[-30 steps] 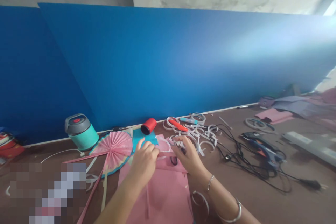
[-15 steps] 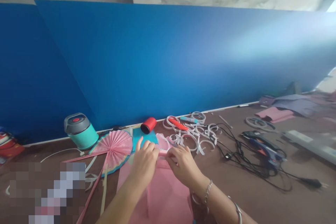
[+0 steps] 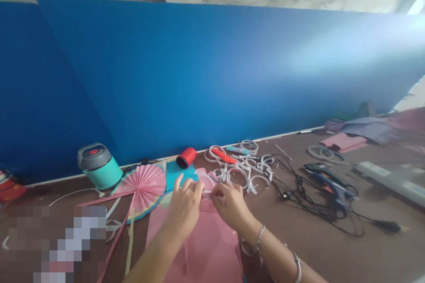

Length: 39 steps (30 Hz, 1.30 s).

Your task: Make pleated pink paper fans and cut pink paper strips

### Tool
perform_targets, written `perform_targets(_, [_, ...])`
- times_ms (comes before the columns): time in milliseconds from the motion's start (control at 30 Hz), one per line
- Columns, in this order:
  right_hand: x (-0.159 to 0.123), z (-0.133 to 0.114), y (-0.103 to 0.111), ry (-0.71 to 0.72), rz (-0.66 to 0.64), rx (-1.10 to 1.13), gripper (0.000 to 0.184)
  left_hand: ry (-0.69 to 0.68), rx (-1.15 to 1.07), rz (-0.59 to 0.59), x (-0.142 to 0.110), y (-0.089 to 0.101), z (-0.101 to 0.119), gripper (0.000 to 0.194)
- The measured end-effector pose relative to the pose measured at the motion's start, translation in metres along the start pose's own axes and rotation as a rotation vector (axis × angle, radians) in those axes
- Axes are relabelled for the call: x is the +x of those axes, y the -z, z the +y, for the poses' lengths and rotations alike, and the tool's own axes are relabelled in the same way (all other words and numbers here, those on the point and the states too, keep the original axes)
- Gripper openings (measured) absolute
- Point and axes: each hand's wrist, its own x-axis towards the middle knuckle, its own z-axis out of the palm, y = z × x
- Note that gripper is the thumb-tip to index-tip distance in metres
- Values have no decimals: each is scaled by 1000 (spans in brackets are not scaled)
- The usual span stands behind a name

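Note:
Close together over a large pink paper sheet (image 3: 212,247), both hands are closed in a pinch. My left hand (image 3: 186,201) and my right hand (image 3: 230,201) grip a narrow pink paper strip (image 3: 207,192) stretched between them; the fingers cover its ends. I cannot tell whether the strip is a fold of the sheet. The left index finger sticks up. A pleated pink fan (image 3: 142,185) with a blue edge lies to the left. Beyond the hands are a teal paper piece (image 3: 172,174) and a red cylinder (image 3: 186,158).
Curled white strips (image 3: 245,177) lie behind my right hand, with a red-orange tool (image 3: 223,155) among them. A glue gun (image 3: 334,192), black cables (image 3: 300,199) and a power strip (image 3: 392,183) are at right. A teal jar (image 3: 104,170) stands by the blue panel (image 3: 199,75).
The band between my hands looks thinner now, and the right fingers have curled in slightly. The whole view has shifted a little; the objects on the table stay where they were.

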Motion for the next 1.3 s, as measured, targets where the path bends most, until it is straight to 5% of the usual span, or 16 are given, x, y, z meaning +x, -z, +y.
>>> perform_targets(1300, [2, 1, 3, -62, -10, -20, 8, -82, -85, 22, 1, 0, 3, 24])
